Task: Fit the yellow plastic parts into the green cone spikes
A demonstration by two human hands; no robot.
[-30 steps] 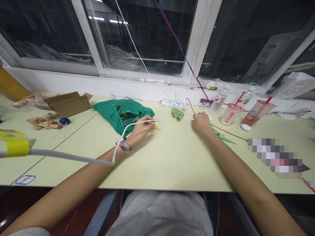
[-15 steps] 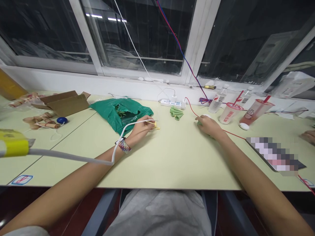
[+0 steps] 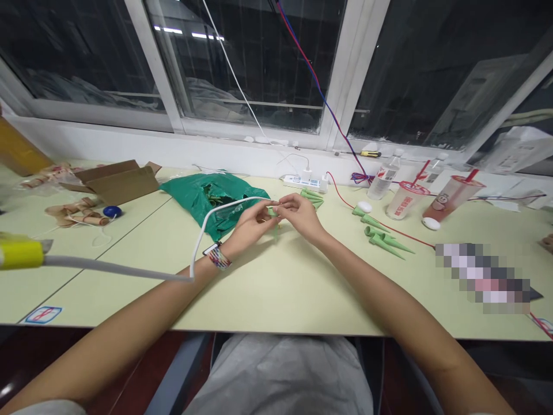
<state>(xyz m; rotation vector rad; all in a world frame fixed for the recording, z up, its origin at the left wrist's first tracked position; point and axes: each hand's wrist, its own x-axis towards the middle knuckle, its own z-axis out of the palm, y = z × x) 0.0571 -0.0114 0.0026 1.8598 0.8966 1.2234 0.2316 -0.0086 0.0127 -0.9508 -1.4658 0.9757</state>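
A green plastic bag [image 3: 194, 202] beside the left hand [image 3: 250, 225] holds small pieces [image 3: 212, 195]

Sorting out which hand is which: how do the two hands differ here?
The left hand wears a patterned wristband and has a white cable running over it; the right hand has neither, its wrist bare. Both are ungloved, fingers meeting at a small green piece.

Small green pointed piece [image 3: 275, 231], tip down, between left hand [image 3: 249, 225] and right hand [image 3: 300, 214]
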